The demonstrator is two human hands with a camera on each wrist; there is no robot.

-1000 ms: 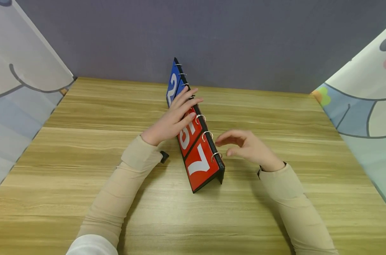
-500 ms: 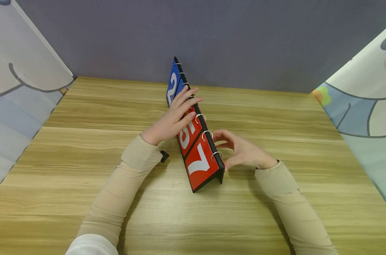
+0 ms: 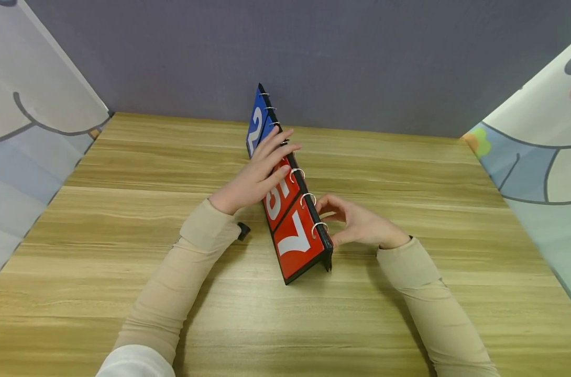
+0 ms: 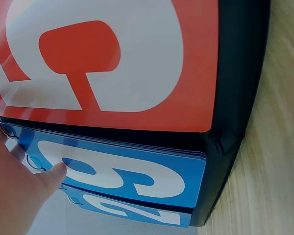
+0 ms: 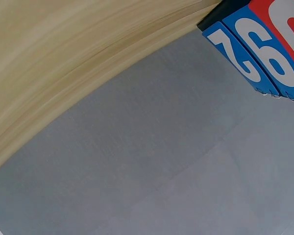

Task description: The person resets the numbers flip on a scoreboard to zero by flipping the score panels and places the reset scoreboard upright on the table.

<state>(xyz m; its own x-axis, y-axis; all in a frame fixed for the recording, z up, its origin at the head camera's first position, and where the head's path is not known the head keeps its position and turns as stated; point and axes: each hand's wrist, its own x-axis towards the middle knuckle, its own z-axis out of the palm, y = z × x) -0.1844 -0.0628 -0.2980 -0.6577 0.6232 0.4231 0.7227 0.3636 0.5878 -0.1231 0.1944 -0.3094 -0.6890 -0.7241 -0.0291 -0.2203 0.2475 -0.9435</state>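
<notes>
A tent-shaped flip scoreboard (image 3: 309,259) stands on the table, its blue and red number cards hung on metal rings. My left hand (image 3: 250,180) rests across its top edge with fairly straight fingers, the thumb on the left face. In the left wrist view, that thumb touches a blue card (image 4: 196,183) beside a large red card (image 4: 201,93). My right hand (image 3: 363,225) is at the near end of the right face, thumb and fingers bent against the cards there; the fingertips are partly hidden. The right wrist view catches blue cards (image 5: 264,54) at its upper right corner.
The wood-grain table (image 3: 125,235) runs back to a grey panel (image 3: 361,68). Cartoon-printed panels (image 3: 540,152) stand at both sides. A small black piece (image 3: 243,231) shows by the left cuff.
My right hand has moved in from the right to the scoreboard's right face and closed its fingers there. The lower edge of the near card there now stands slightly out. The left hand stays put.
</notes>
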